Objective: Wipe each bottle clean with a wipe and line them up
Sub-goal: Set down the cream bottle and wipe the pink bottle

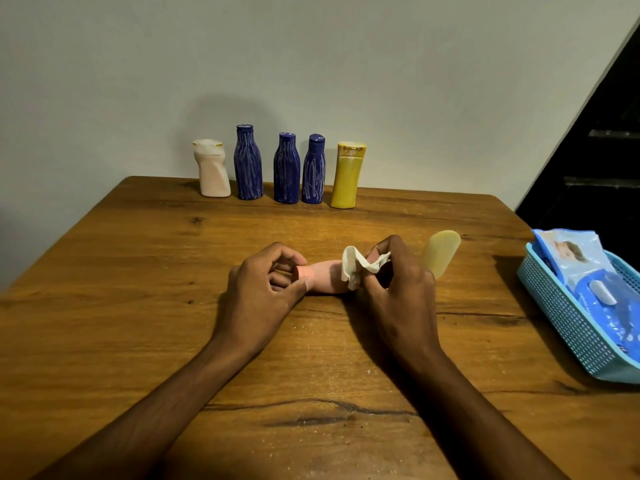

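Observation:
A pink bottle (327, 277) lies on its side at the middle of the wooden table (138, 271). My left hand (258, 292) grips its cap end between thumb and fingers. My right hand (398, 289) pinches a crumpled white wipe (356, 266) against the bottle's other end. Just right of that hand lies a pale yellow bottle (441, 252), partly hidden. Along the far edge stand a white bottle (213, 169), three blue bottles (247, 164) (286, 169) (314, 171) and a yellow bottle (348, 176) in a row.
A light blue plastic basket (568, 327) sits at the table's right edge and holds a blue pack of wipes (585, 282). A plain wall stands behind the table. A dark stair-like structure (595, 150) fills the upper right.

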